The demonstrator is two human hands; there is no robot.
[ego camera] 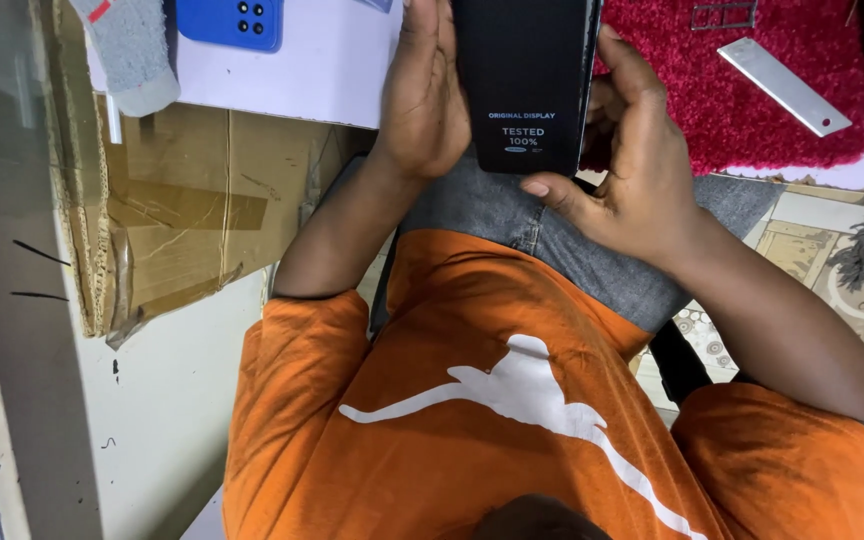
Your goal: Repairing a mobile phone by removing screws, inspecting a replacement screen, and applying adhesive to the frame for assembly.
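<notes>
Both hands hold the black display panel above the lap, near the tabletop edge. The left hand presses its left side and the right hand pinches its right edge. The grip is probably safest kept on the edges, with no pressure on the glass.

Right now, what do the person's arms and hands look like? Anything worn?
Both hands are bare: left hand and right hand show no gloves, rings or watch. The forearms are uncovered. Short orange sleeves end above the elbows; they belong to an orange T-shirt with a white print on it.
</notes>
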